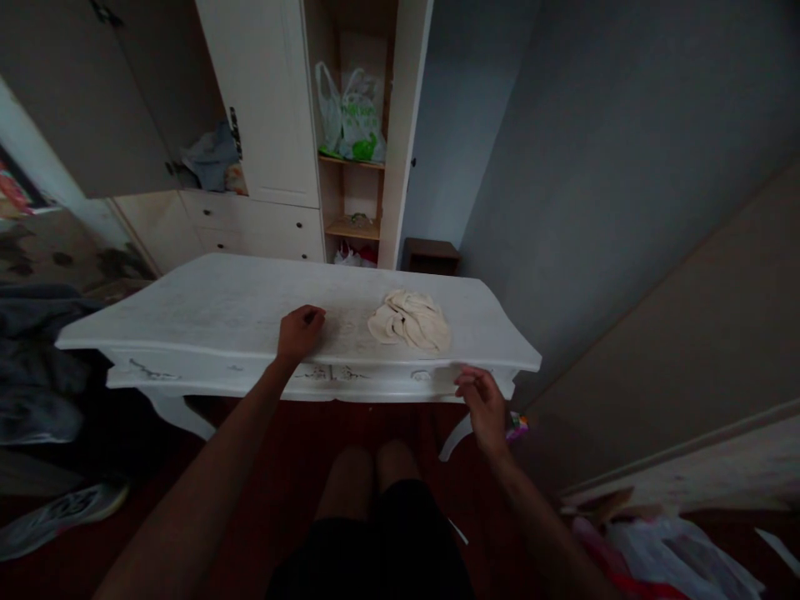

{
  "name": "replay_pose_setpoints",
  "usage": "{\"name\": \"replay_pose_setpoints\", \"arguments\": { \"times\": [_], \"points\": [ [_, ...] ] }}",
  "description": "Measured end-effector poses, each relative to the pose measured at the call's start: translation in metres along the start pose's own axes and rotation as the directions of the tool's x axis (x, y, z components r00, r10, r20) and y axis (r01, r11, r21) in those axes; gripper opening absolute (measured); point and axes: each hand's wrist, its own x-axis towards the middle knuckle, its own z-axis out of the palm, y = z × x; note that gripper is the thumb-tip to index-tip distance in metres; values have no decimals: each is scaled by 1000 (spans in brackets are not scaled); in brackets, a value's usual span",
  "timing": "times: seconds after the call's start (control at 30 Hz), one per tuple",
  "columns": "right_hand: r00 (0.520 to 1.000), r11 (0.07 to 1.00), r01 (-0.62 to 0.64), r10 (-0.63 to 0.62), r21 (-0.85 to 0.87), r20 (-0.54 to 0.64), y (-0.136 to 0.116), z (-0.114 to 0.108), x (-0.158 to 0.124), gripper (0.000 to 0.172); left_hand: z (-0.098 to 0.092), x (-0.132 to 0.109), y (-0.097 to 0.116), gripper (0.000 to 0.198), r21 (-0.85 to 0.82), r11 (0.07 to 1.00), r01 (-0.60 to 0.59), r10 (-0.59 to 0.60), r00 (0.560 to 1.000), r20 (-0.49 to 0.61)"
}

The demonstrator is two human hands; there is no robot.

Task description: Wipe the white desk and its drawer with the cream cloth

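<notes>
I see the cream cloth [411,320] lying crumpled on the tabletop [250,287], untouched. The left hand [301,332] is curled; whether its fingers meet, I cannot tell. The right hand [487,406] has its fingers loosely apart. It seems a moment of readiness; gripping the cloth would call for reaching inward.

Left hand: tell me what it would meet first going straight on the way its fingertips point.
Probably the cloth, lying on the table beyond the left hand's fingertips; its height above the tabletop is unclear, so it might pass over.
</notes>
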Motion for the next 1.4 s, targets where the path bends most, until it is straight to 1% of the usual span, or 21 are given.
{"name": "replay_pose_setpoints", "arguments": {
  "times": [0.03,0.07,0.13,0.2,0.27,0.3,0.33,0.4,0.43,0.47,0.5,0.53,0.6,0.67,0.77,0.83,0.9,1.0,1.1,1.23,1.4],
  "points": [
    [986,987,-156,152,47,63,11,-7,-8,34,2,0,3,18,33,999,-6,7,1000,-11],
    [949,950,-302,291,84,125,22,-13,-15,38,6,-1,7,19,51,999,0,1,1000,-28],
    [833,835,-537,503,120,229,40,-19,-25,42,15,-3,18,23,25,1000,16,-15,998,-65],
    [725,717,-679,621,157,297,52,-19,-29,43,28,-5,35,27,-42,999,-17,15,998,-68],
    [641,615,-762,674,201,368,57,-12,-27,43,45,-6,58,32,-68,990,-121,120,993,-17],
    [602,567,-794,687,217,406,58,-6,-25,44,53,-7,71,34,-50,980,-191,192,981,24],
    [567,524,-821,696,228,441,57,0,-21,45,62,-7,84,37,-17,962,-271,271,960,70],
    [496,441,-867,716,233,491,53,14,-13,49,80,-6,109,50,78,894,-441,421,887,192],
    [470,407,-882,721,238,509,51,20,-8,51,89,-6,120,58,124,855,-503,461,849,259],
    [449,377,-893,721,245,527,49,27,-4,53,97,-5,128,67,169,824,-540,471,821,323],
    [436,352,-900,716,257,545,48,32,-1,54,105,-5,134,74,213,804,-555,454,804,384],
    [429,329,-903,705,275,565,46,37,2,54,113,-5,137,79,249,793,-556,416,793,445],
    [427,284,-903,680,323,596,45,45,5,51,124,-4,136,87,295,791,-536,319,773,548],
    [433,240,-896,664,375,609,44,50,7,48,132,-3,129,92,306,810,-500,248,765,594],
    [436,178,-882,661,436,610,44,54,9,40,136,-4,119,92,300,833,-466,232,785,575],
    [430,141,-874,671,465,604,44,57,10,34,136,-6,114,85,294,834,-466,257,801,541],
    [437,119,-859,678,498,591,44,61,10,32,136,-10,110,75,279,842,-462,294,826,481],
    [479,134,-829,673,543,564,41,66,5,36,137,-13,104,66,237,860,-451,332,849,411],
    [503,165,-816,676,554,539,38,65,-6,37,138,-10,98,66,189,872,-452,348,843,410],
    [511,201,-814,694,545,507,32,56,-27,35,140,-4,95,64,143,883,-447,358,839,410],
    [549,273,-794,707,544,446,26,40,-66,35,138,-3,96,63,167,889,-427,328,847,419]
  ]
}}
